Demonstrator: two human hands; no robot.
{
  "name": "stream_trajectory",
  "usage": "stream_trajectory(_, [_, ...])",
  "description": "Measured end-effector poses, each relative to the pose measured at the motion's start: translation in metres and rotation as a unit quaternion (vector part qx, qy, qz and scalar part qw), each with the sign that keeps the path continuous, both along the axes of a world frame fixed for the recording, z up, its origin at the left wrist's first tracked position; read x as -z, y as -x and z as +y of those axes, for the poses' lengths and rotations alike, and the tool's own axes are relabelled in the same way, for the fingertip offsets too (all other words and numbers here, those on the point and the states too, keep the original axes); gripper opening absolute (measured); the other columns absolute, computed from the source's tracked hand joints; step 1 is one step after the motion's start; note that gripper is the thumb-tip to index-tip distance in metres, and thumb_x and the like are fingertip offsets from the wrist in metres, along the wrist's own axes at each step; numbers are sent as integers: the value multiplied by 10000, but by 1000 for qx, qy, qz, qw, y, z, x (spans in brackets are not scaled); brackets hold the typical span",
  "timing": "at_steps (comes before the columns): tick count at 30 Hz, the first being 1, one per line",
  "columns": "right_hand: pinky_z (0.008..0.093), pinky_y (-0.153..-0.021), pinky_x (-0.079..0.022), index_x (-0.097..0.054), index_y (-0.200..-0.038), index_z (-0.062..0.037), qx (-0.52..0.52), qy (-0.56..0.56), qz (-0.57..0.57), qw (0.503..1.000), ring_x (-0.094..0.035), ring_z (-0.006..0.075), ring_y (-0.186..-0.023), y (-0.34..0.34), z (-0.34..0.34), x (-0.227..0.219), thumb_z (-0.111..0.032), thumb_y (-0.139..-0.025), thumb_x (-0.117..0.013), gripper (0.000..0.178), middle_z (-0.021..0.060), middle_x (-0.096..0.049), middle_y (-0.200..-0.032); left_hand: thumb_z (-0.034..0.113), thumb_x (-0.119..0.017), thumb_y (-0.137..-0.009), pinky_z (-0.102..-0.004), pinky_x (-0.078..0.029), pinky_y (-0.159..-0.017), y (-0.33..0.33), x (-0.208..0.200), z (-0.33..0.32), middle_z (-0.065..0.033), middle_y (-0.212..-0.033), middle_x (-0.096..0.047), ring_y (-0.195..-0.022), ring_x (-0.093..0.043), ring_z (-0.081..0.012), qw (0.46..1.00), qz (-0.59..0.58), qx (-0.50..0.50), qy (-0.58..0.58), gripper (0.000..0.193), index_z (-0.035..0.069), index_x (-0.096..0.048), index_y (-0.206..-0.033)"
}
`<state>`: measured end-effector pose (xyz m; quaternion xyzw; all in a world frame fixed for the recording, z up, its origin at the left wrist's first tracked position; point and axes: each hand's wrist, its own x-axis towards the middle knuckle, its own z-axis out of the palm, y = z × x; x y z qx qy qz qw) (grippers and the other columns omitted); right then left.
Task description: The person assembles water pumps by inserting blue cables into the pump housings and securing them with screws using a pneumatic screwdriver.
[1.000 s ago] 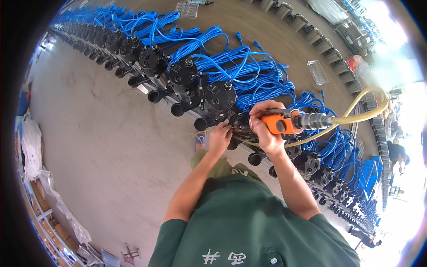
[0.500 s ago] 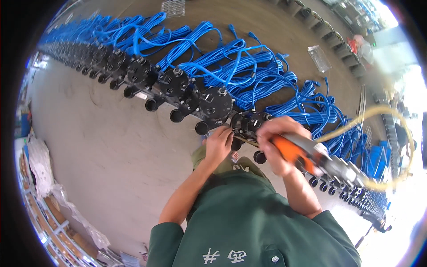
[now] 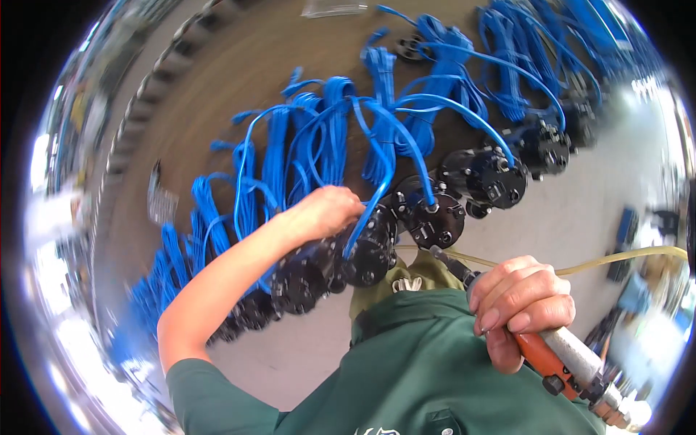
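Observation:
My right hand (image 3: 522,301) is closed around an orange and silver pneumatic screwdriver (image 3: 540,355). The tool's dark tip comes close to the flat face of a black round housing (image 3: 438,225); whether they touch I cannot tell. My left hand (image 3: 333,212) is curled at the far side of a neighbouring black housing (image 3: 366,257), its fingertips hidden, so what it grips does not show. A blue cable (image 3: 384,185) rises from that housing's face and passes just right of my left hand.
Several more black housings (image 3: 493,185) stand in a slanting row to both sides. Bundled blue cables (image 3: 337,130) lie behind them on a brown surface (image 3: 217,94). A yellowish hose (image 3: 616,259) crosses at the right. Clear plastic trays (image 3: 333,7) lie farther off.
The view has swung round, so the row now slants up to the right. My right hand and the screwdriver have come nearer; my left hand has moved to the housings' far side.

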<state>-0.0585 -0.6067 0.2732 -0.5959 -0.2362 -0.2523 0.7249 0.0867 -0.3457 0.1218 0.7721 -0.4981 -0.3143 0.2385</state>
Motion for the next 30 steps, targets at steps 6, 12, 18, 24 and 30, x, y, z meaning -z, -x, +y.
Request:
stream_trajectory(6, [324,-562,-601,-637,-1001,8,115,7,123,986,-704,230,-617,27,6,13,71,-728,-732,297,143,-688,-851,117,-654,-830,-432,-570,-734,-14,90,-26,-124,-855,-676,-896,-690,-327,969,-21,184,165,168,59,-705,-979])
stream_trajectory(12, [340,-603,-609,-639,-1032,-12,157,11,156,975,-731,233,-666,24,27,11,88,-709,-712,346,134,-695,-871,88,-649,-815,-429,-574,-748,-34,91,-41,-119,-836,-692,-896,-695,-322,958,-22,279,68,70,58,-692,-862])
stream_trajectory(18, [328,-600,-604,-648,-1034,-13,142,15,154,978,-724,230,-654,8,48,17,102,-671,-697,383,131,-700,-854,69,-651,-774,-439,-571,-770,-36,88,-34,-117,-837,-702,-894,-690,-327,959,-30,269,87,41,55,-678,-802])
stream_trajectory(24, [297,-565,-587,-644,-994,33,144,1,151,978,-689,197,-611,-18,70,24,120,-671,-667,335,157,-695,-836,73,-670,-748,-434,-558,-804,-33,92,-31,-105,-813,-708,-940,-673,-317,961,-22,258,100,38,46,-683,-772])
stream_trajectory(30, [298,-596,-583,-640,-942,18,109,85,188,972,-688,201,-635,-36,87,49,79,-712,-649,239,156,-711,-821,89,-676,-745,-424,-548,-782,-26,93,-23,-125,-795,-696,-919,-653,-322,968,-44,219,117,48,45,-680,-766])
